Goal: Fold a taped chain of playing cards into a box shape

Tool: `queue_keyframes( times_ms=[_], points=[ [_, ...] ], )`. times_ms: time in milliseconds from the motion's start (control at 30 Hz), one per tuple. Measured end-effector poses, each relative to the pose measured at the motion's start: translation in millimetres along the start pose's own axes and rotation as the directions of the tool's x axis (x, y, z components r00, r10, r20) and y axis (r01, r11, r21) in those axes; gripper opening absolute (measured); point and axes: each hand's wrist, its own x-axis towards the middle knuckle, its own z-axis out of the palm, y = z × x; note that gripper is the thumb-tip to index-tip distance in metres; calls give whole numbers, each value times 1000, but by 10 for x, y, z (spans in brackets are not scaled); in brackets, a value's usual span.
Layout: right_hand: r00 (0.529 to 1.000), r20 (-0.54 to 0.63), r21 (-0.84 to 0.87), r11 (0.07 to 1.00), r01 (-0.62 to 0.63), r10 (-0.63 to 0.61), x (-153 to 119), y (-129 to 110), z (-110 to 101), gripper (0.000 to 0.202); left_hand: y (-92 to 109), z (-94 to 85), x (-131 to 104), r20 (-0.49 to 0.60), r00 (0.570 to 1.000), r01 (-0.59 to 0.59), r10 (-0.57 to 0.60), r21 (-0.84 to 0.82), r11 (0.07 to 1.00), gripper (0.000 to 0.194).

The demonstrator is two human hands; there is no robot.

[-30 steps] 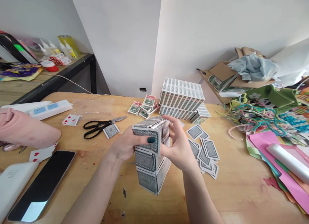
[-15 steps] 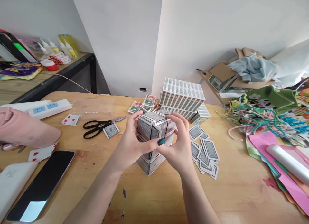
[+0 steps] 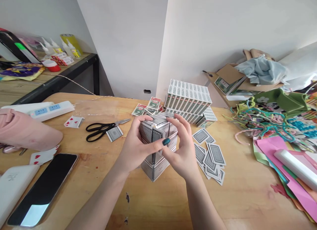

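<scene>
A block-shaped structure made of grey-patterned playing cards (image 3: 158,167) stands upright on the wooden table, one corner toward me. My left hand (image 3: 138,145) grips its upper part from the left, fingertips on the top and thumb across the front. From the right, my right hand (image 3: 179,145) holds the same upper part, its fingers on the top edge and its thumb low at the front. Both thumbs meet near the front corner, where a card's patterned face shows. Loose cards (image 3: 210,157) lie face down to the right of the structure.
Behind stand stacked card boxes (image 3: 188,97) and red-and-green card packs (image 3: 153,104). Black scissors (image 3: 100,129), a phone (image 3: 44,190), a pink item (image 3: 29,129) and a power strip (image 3: 53,111) lie left. Tangled cords (image 3: 267,117) and coloured paper (image 3: 284,164) are at right.
My left fingers have moved further onto the top of the card structure, and my left thumb has shifted slightly up. Both hands stay on it, and the structure has barely moved.
</scene>
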Motion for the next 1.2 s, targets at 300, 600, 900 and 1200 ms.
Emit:
queue_keyframes(
  times_ms=[300,600,900,1200],
  points=[
    [998,45,182,983,38,-47,32,-1,-54,15,-85,19,115,-188,956,122,-224,-438,891,19],
    [993,114,199,980,-10,-13,39,125,-271,14,-25,-58,179,249,820,564,-515,-507,652,20],
    [910,387,84,989,124,-147,4,50,-472,26,-115,-248,274,16,846,477,-533,-467,744,23],
    [873,488,98,995,-30,-22,22,40,-331,18,-16,-187,196,-100,937,266,-336,-422,867,17]
  ],
)
